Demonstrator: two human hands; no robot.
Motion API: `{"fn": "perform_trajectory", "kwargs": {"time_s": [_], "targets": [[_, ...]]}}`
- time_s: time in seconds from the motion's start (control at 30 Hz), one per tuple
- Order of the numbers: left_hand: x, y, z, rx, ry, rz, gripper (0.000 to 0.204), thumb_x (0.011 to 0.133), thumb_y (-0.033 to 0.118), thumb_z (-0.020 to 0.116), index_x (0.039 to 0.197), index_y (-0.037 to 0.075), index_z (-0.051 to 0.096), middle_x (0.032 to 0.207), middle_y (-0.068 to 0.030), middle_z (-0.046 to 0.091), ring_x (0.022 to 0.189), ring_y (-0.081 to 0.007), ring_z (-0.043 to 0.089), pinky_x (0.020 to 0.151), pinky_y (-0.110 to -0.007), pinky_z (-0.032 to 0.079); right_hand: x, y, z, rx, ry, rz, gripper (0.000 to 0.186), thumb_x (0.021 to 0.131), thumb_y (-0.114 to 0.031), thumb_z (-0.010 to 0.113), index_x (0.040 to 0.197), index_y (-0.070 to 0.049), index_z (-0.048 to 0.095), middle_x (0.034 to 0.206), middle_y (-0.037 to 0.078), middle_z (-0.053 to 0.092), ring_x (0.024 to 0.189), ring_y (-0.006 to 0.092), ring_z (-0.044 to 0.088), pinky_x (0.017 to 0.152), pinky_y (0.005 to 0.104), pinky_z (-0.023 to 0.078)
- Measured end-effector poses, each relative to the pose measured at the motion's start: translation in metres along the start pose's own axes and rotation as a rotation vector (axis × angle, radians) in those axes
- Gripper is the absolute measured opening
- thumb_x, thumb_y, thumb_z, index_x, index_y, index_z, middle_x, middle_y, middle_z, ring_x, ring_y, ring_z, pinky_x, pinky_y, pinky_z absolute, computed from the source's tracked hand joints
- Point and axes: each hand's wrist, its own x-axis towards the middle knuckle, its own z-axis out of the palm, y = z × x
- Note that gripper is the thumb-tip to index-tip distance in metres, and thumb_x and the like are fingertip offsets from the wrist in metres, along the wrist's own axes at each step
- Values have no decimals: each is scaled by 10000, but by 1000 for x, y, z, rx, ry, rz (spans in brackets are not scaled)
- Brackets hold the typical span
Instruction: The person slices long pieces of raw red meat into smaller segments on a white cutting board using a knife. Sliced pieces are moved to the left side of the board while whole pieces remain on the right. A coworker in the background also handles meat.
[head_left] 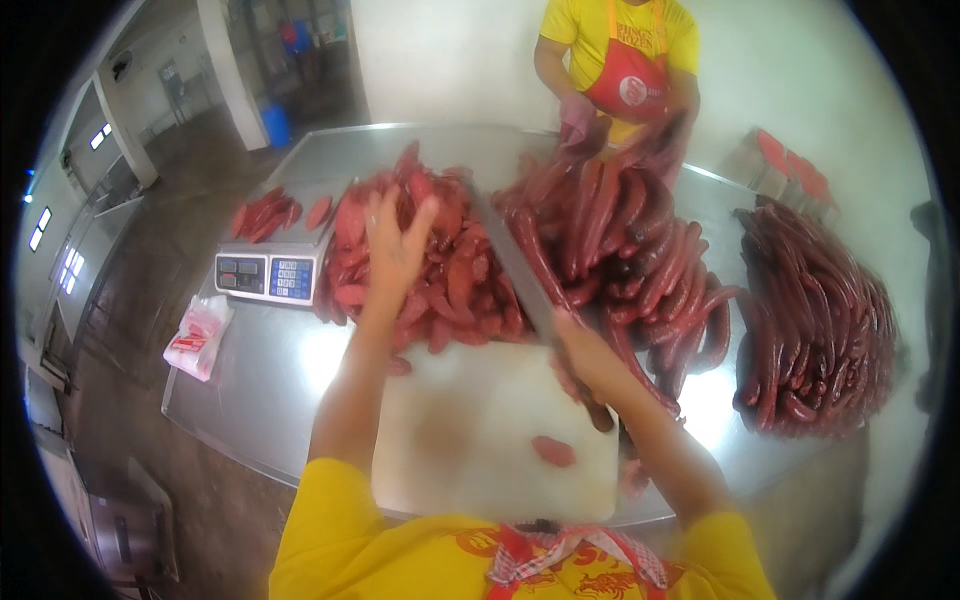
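While the rectangular off-white plastic cutting board (480,450) up front carries one loose flat red sausage piece (553,451), work looks paused between cuts, my read: handling cut stock. Right hand (588,362) is closed round the handle of a long grey steel knife (515,265), blade angled away between cut and uncut stock. Left hand (398,245) is spread over the heap of short dark-red cut sausage pieces (445,300) just past the board; fingertips blurred, can't tell if it pinches any. Left of heap: white-and-silver digital scale (263,275), a few pieces on top. Beyond, right of the blade: long glossy dark-red uncut sausages (640,265). Next cut would call for one laid on the board, left fingers clear of the edge. Far side: yellow-shirted co-worker (625,75).
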Motion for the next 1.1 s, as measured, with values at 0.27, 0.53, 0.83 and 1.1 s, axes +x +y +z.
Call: {"fn": "perform_trajectory", "kwargs": {"time_s": [0.27, 0.53, 0.83, 1.1], "targets": [[-254, 86, 5, -497, -1217, 523, 559, 871, 370, 663, 1323, 68, 532, 1368, -198, 501, 1293, -403, 444, 1091, -496, 344, -105, 117, -54, 247, 322, 126, 725, 945, -691, 356, 713, -31, 542, 514, 51, 493, 373, 152, 451, 364, 281, 374], [-226, 57, 72, -134, -1276, 584, 382, 937, 152, 468, 1304, 54, 507, 1096, -209, 614, 1006, -355, 597, 895, -438, 481, -147, 149, -44, 272, 435, 107, 737, 946, -698, 345, 753, -22, 566, 547, 42, 514, 419, 132, 476, 395, 267, 391], [-45, 43, 97, 17, -390, -145, 382, 844, 293, 650, 1048, -28, 612, 1003, -258, 655, 945, -442, 617, 848, -489, 480, -158, 155, -44, 273, 478, 82, 734, 957, -683, 334, 767, -16, 575, 568, 42, 529, 441, 132, 488, 418, 273, 409], [-84, 72, 179, 33, -605, -679, 645, 669, 333, 807, 1100, -81, 564, 1120, -336, 585, 1119, -456, 562, 954, -467, 463, -155, 149, -39, 259, 459, 70, 721, 957, -676, 348, 775, -18, 580, 567, 38, 529, 429, 129, 491, 416, 271, 408]]}}
